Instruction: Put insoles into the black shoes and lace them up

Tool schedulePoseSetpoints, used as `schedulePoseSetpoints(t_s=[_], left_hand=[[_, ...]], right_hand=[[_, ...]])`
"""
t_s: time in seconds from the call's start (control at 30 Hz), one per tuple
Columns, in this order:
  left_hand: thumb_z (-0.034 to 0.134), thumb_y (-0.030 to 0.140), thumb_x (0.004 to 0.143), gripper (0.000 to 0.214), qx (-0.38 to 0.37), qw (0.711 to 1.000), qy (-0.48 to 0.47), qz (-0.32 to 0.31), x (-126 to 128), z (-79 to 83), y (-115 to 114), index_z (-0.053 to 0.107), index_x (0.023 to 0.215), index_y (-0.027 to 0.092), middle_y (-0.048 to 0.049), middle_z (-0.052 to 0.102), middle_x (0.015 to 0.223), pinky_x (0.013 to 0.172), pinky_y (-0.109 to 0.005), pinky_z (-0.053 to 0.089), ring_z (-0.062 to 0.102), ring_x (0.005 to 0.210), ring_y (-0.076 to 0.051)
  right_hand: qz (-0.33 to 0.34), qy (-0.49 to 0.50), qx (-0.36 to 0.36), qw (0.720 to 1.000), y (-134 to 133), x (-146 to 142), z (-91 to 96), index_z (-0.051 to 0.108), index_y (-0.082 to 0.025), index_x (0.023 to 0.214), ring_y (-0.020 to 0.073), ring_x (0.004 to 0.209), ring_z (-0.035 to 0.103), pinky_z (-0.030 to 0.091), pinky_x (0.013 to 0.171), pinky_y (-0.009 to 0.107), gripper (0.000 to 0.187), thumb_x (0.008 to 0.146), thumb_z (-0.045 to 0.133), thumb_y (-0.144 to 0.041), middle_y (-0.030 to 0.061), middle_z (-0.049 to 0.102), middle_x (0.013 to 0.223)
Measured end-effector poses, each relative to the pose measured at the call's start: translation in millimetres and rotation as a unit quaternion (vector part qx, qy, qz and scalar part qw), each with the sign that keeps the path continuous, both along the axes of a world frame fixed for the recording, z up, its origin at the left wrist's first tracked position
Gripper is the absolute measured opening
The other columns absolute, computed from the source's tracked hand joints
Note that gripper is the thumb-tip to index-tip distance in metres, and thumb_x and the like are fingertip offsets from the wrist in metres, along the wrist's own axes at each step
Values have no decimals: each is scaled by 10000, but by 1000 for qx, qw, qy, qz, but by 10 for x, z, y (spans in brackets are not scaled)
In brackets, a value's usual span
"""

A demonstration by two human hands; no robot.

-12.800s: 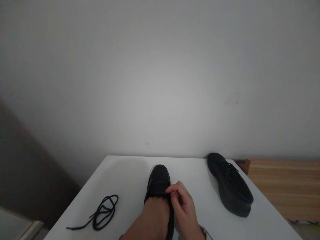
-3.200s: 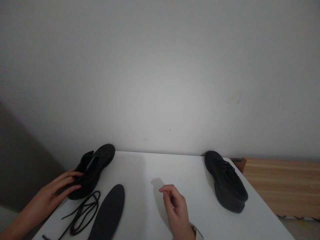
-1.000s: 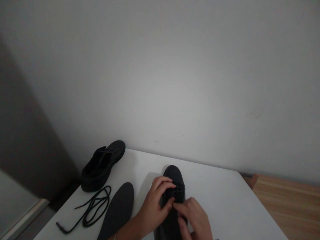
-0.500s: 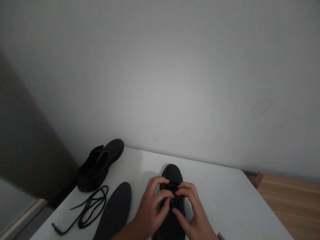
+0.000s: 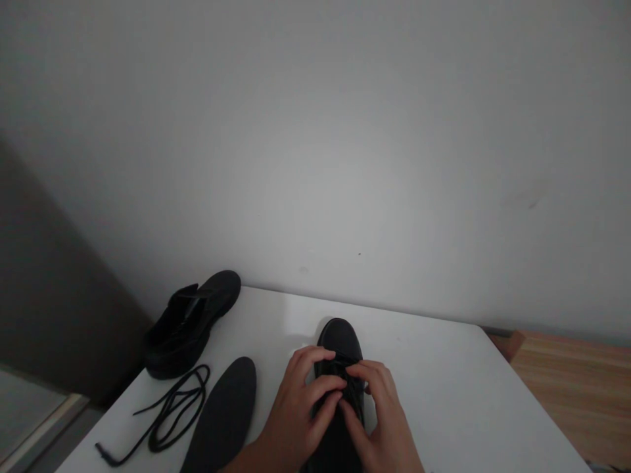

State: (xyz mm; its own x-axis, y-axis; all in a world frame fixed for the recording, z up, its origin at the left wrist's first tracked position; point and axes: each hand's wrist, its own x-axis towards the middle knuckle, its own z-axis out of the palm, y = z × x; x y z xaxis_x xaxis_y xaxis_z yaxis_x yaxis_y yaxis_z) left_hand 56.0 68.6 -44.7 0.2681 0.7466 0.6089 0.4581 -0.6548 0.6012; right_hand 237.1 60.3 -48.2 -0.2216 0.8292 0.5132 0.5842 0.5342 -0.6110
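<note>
a black shoe (image 5: pixel 339 341) sits on the white table (image 5: pixel 444 387), right in front of the person, with its toe pointing away toward the wall (image 5: pixel 315 144). both hands are on top of it. the left hand (image 5: pixel 300 410) comes in from the left side of the shoe, and its fingers (image 5: pixel 315 358) curl over the top where the laces (image 5: pixel 345 374) are. the right hand (image 5: pixel 382 420) comes in from the right side, and its fingertips meet the left ones in the middle of the shoe. both hands are partly curled, with fingers pinched at the laces (it is too dark to tell just how much lace each one has). the back half of the shoe is hidden under the hands.

to the left lies a flat dark insole (image 5: pixel 224 417), just beside the left arm. next to that is a loose black lace (image 5: pixel 165 414) in a messy loop. farther back, at the table's left corner, is a second shoe (image 5: pixel 190 322), open on top. a wooden top (image 5: pixel 576 387) shows on the right.
</note>
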Motion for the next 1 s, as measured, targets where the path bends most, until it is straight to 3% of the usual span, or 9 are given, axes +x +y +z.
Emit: schedulePoseSetpoints(t_s=[0.2,0.47,1.0], left_hand=[[584,57,900,286,-3,1000,2,-16,4,66,-10,652,1101,246,-95,574,1230,986,-438,500,548,1157,-255],[576,61,907,260,-11,1000,2,-10,10,46,-11,647,1079,243,-93,574,1233,977,-424,509,556,1155,-251],[585,96,907,281,-43,999,-4,-7,5,50,-19,635,1136,250,-91,604,1229,983,-399,534,595,1148,-245]], right_hand=[[-23,-30,3,999,-30,-40,53,560,-276,1188,252,1071,596,561,896,391,419,833,544,-54,71,598,1134],[-81,4,26,996,-81,-150,80,616,-265,1019,260,993,599,539,832,388,254,877,494,-94,71,610,1041],[-59,41,52,996,-65,-132,65,630,-247,965,242,922,600,538,760,366,177,927,523,-111,87,616,997]])
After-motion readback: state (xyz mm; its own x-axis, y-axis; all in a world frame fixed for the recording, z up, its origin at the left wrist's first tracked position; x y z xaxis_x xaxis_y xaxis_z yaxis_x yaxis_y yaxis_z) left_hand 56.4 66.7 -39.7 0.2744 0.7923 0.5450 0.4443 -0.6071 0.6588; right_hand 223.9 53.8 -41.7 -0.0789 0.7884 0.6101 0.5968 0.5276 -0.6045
